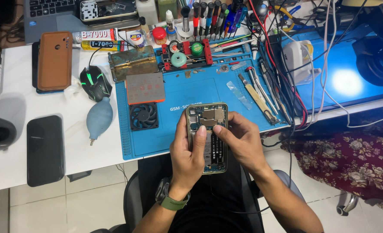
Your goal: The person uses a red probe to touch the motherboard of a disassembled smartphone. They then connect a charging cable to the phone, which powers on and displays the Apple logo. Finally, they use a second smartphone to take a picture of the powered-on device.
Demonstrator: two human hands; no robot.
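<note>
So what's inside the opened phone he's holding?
The opened phone shows metal shields and circuit board up top. The left hand and right hand thumbs cover its middle; lower parts are unclear.

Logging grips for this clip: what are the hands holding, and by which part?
Both hands, left and right, hold one opened smartphone with exposed circuit boards by its lower half, thumbs pressing on its middle.

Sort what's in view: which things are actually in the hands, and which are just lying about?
In hand:
- opened phone, back cover off, held by left hand and right hand

Lying about:
- blue work mat
- small black fan
- blue dust blower
- black mouse
- brown phone case
- dark phone lying flat
- tweezers and hand tools
</note>
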